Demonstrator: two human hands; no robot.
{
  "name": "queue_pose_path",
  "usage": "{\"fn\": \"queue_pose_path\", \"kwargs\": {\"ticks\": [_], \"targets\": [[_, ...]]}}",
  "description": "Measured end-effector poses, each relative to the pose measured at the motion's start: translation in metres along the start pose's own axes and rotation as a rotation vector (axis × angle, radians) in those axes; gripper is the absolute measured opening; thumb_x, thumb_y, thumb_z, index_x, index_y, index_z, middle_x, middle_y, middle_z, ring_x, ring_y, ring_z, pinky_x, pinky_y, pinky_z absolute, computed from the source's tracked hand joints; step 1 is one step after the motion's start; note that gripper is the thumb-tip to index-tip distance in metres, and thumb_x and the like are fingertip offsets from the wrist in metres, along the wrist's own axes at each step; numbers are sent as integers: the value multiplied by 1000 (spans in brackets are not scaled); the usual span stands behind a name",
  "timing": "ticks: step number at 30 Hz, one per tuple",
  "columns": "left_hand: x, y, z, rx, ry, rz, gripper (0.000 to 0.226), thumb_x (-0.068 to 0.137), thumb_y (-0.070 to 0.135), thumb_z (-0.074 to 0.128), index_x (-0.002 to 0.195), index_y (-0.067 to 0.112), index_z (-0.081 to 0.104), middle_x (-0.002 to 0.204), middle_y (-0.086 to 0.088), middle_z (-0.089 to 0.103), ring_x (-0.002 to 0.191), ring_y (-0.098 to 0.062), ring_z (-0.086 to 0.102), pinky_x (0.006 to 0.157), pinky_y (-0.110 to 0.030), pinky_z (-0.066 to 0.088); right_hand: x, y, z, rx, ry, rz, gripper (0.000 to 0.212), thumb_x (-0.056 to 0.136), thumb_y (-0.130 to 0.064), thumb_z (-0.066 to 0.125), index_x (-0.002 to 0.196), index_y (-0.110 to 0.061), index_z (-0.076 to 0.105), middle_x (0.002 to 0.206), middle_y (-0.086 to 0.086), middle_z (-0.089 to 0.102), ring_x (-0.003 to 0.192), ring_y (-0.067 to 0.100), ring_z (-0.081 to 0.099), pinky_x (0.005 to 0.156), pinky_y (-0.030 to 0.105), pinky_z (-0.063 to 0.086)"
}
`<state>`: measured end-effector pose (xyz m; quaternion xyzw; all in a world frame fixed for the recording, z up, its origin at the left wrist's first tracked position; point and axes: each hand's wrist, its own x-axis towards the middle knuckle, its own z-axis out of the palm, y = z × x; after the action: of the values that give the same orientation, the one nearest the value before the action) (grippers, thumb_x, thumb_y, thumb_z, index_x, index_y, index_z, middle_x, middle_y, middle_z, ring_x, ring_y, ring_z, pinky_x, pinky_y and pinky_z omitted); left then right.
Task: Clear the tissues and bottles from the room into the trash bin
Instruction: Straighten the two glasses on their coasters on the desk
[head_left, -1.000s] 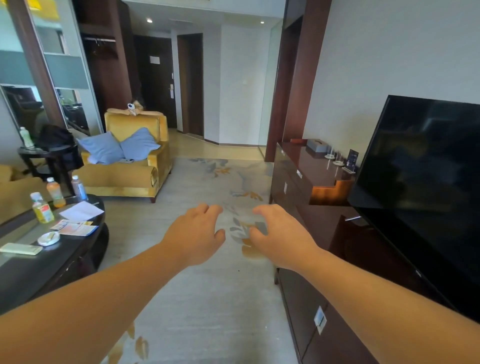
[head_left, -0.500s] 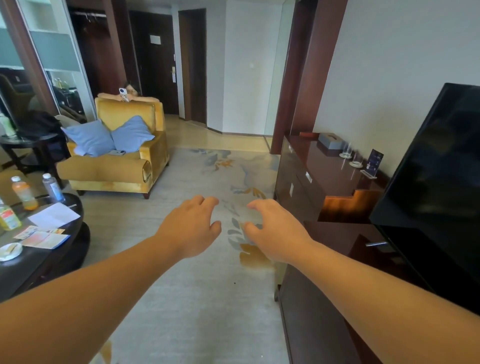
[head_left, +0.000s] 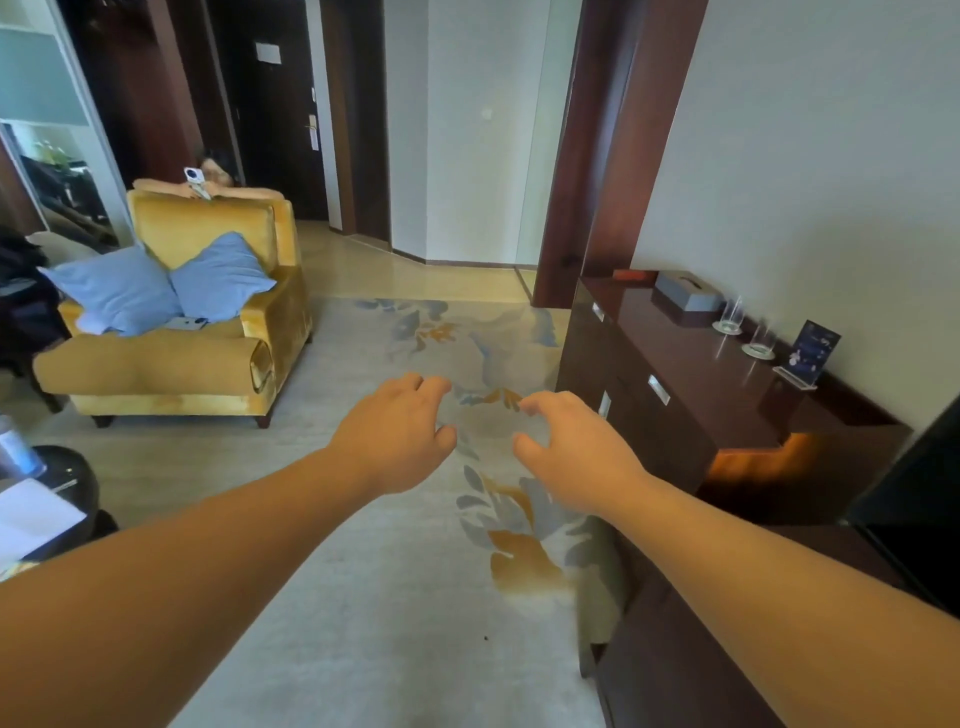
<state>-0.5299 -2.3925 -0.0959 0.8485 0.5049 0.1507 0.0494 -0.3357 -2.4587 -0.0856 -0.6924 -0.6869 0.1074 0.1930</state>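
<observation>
Bottle (head_left: 18, 452) at far edge of left surface (head_left: 78, 475), partly out of frame; trash bin not in view. Left hand (head_left: 397, 431) and right hand (head_left: 571, 449) empty, fingers loosely curled, over carpet (head_left: 363, 597). Judged search stage; next, turn left and grasp bottle.

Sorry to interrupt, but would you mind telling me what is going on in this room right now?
A person is holding both arms out over the carpet, between a yellow armchair and a dark sideboard. The left hand and right hand are open and empty, touching nothing. One bottle shows at the left edge on a dark table; a tissue box sits on the sideboard. No trash bin is in view, so nothing has been picked up yet.
</observation>
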Motion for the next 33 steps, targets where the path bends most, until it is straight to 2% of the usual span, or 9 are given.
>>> {"fn": "queue_pose_path", "kwargs": {"ticks": [6,10,14,18,21,28,33], "targets": [[96,-27,31,-14,-59,17,49,93,41,44,138,23,35,135,-6,46,121,-27,44,95,-42,43,88,29,15,-21,-1,5,52,92,-40,50,140,-23,40,141,0,41,121,21,48,93,37,43],[171,-28,56,-13,-88,30,48,93,41,44,136,23,36,133,-5,46,120,-28,45,95,-43,43,155,70,18,-32,-2,15,50,92,-40,49,138,-23,41,140,0,41,113,20,53,86,35,43],[259,-25,74,-11,-91,48,50,94,40,44,139,22,34,135,-6,44,121,-29,44,94,-41,43,232,117,9,-8,19,34,49,93,-42,49,138,-25,42,139,-3,43,118,18,50,92,37,45],[340,-21,83,6,-81,34,50,94,41,43,140,23,33,136,-5,44,122,-28,44,93,-39,43,305,159,-6,-11,21,20,48,91,-42,50,135,-25,44,134,-2,46,111,18,53,89,37,46],[391,-21,91,3,-80,37,51,93,42,44,139,23,34,136,-5,44,122,-28,44,94,-40,43,353,184,-15,3,37,41,49,92,-42,52,137,-23,44,135,-2,46,115,19,52,92,35,45],[506,-31,129,-23,-105,77,52,93,42,44,140,23,33,138,-5,44,122,-28,44,93,-39,43,443,237,-14,14,43,73,49,92,-41,51,137,-24,45,135,-2,47,113,18,53,87,31,43],[593,-32,167,-53,-144,159,51,92,41,44,139,24,33,136,-4,45,122,-26,44,93,-39,43,506,277,-14,10,56,148,50,92,-42,52,137,-23,44,139,-1,45,118,18,51,95,33,44]]}}
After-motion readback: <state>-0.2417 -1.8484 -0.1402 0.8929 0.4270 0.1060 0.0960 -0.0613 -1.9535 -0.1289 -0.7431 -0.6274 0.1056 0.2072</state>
